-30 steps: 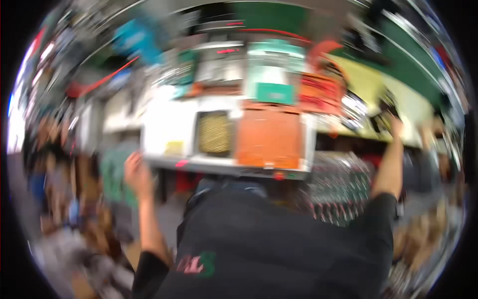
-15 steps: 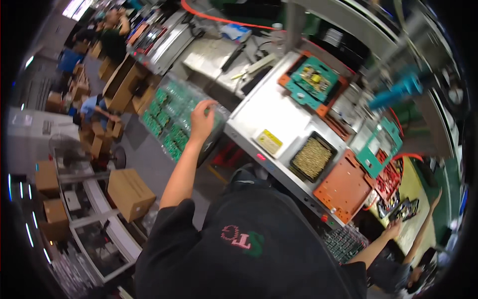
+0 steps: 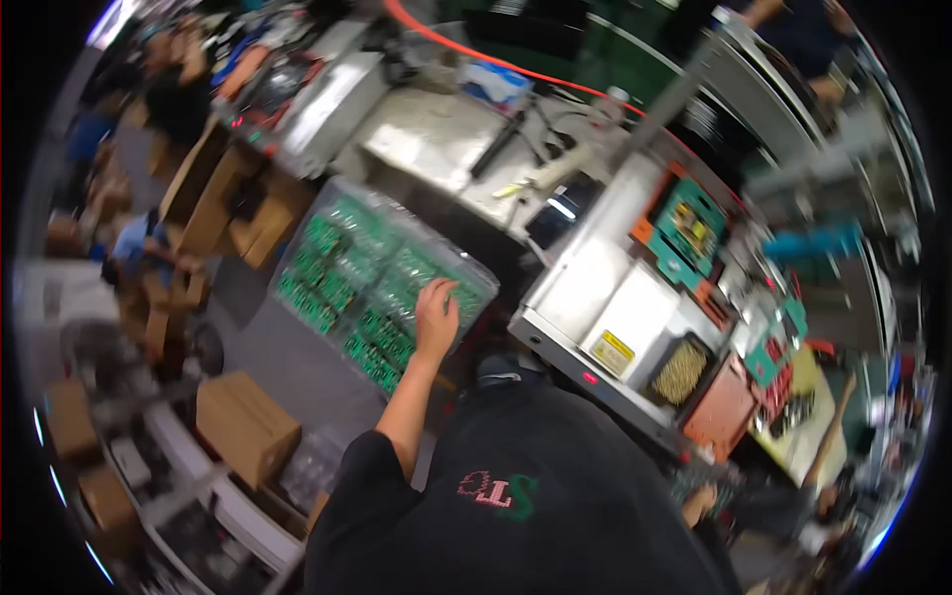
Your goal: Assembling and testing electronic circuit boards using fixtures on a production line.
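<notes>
Left hand (image 3: 436, 319), fingers loosely curled, slightly apart; beneath them, green circuit boards (image 3: 337, 288), best handled by edges; right hand (image 3: 700, 504), fingers' state unclear.

The clear plastic tray (image 3: 478, 277) is glinting glossily, the black cloth shirt (image 3: 585, 476) is looking matt, the cardboard box (image 3: 243, 424) is appearing dull, the pale worktop (image 3: 421, 139) is gleaming smoothly.

- I had two hands: left hand (image 3: 436, 317) and right hand (image 3: 701, 502).
- I counted one clear tray (image 3: 476, 274) by the left.
- I saw one yellow label (image 3: 613, 353), one orange plate (image 3: 720, 409).
</notes>
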Available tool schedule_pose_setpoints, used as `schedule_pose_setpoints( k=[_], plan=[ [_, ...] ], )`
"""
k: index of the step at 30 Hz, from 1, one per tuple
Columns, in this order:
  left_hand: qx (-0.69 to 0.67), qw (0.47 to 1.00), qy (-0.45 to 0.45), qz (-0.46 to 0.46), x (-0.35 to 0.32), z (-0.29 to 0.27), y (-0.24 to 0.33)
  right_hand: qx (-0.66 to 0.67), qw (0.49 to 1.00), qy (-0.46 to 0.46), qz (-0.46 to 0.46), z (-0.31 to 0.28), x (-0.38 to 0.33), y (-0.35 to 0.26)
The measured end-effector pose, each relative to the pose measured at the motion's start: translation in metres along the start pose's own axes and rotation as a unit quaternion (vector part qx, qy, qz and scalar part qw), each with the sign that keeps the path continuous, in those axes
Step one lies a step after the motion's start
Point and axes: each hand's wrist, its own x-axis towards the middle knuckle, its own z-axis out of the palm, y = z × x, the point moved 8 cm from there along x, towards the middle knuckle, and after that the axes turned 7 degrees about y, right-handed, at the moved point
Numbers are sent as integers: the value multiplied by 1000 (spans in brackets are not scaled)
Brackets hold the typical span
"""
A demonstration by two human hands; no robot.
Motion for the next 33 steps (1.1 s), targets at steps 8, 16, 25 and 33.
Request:
schedule_pose_setpoints(
  k=[8, 16, 25, 33],
  plan=[
    [-98, 994, 50, -2, 47, -5, -15, -450, 881, -86, 119, 32, -143, 68],
    [166, 953, 235, 96, 329, -145, -124, -525, 815, -235, 74, 174, -253, 92],
    [278, 921, 269, -53, 454, -229, -273, -552, 782, -282, 62, 263, -316, 116],
    [192, 963, 150, 111, 452, -227, -257, -569, 768, -285, 77, 282, -335, 128]
  ],
)
